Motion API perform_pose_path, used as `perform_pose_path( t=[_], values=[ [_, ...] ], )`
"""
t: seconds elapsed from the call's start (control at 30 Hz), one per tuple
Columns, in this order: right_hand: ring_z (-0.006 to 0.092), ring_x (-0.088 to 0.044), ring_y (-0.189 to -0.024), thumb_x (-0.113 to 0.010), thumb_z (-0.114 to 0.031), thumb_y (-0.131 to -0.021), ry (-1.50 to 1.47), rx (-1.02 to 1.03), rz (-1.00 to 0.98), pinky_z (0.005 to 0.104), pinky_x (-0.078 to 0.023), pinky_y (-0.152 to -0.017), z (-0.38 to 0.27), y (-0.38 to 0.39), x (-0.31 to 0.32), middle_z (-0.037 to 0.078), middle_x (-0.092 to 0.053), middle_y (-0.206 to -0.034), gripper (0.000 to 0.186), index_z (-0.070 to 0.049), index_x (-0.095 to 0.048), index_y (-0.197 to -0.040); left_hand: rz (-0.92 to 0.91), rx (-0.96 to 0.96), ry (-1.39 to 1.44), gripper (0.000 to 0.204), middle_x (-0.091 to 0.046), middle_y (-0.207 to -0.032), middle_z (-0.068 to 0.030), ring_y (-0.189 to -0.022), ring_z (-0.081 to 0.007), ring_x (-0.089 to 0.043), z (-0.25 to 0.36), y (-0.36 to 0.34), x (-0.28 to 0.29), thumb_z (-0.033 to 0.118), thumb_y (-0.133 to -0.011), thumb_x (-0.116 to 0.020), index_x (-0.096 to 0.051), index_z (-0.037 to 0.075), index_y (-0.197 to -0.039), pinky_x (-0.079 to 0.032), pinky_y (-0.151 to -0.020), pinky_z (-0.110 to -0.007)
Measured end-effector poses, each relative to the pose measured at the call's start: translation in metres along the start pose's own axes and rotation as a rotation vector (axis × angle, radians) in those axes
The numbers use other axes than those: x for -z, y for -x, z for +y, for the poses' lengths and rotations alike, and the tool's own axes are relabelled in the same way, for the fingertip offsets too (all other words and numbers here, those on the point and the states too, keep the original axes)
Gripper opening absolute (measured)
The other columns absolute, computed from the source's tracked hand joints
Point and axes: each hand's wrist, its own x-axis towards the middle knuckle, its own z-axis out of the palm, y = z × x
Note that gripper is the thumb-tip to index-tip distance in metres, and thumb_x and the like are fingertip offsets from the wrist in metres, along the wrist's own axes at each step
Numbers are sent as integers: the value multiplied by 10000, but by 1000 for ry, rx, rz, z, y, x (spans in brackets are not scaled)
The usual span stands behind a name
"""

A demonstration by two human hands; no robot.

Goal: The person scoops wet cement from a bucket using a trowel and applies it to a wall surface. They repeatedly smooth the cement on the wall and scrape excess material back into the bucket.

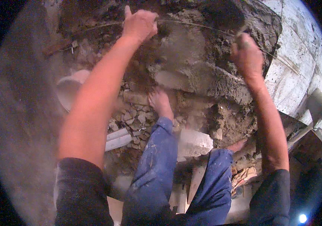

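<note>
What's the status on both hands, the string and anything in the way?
Left hand at the string, grip unclear. Right hand also by it, blurred, grip unclear. String runs between them. Pale bucket partly behind left forearm, clear of string.

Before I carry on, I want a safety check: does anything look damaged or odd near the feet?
Yes. The pale block between the blue trouser legs has a ragged right end, as if broken. Also, the left foot is bare beside loose rubble, which seems risky.
</note>
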Motion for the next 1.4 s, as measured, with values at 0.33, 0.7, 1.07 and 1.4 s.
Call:
perform_pose_path(
  t=[0.33,0.7,1.07,1.4],
  values=[
    [361,-673,-755,-580,-162,-878,-142,129,-236,461,-557,-657,-55,31,19,137,-627,-933,194,-78,-538,-1047,162,487,830,607,-426,-1456,-243,-1387,-384,-360,131,169,117,214,-901,-621,-417,-32,-1417,-188,-1174,-513],
    [342,-671,-819,-646,-229,-910,-604,-421,178,398,-522,-747,0,136,125,186,-684,-969,363,4,-587,-1181,-248,584,1073,676,-469,-1396,-281,-1321,-434,-427,303,314,164,181,-839,-692,-403,-71,-1396,-306,-1130,-458],
    [454,-586,-1045,-576,-252,-939,-33,-971,-460,474,-478,-871,183,599,284,289,-617,-1110,455,16,-534,-1305,-288,-154,1195,861,-371,-1485,-280,-1402,-381,-350,473,206,179,286,-810,-722,-291,-70,-1465,-279,-1154,-415],
    [374,-648,-838,-584,-111,-854,6,-502,-608,462,-530,-718,291,535,182,182,-600,-975,336,-24,-515,-1171,-664,-761,696,1018,-397,-1498,-207,-1397,-352,-371,734,38,130,642,-723,-689,-379,10,-1459,-244,-1160,-538]
  ],
)
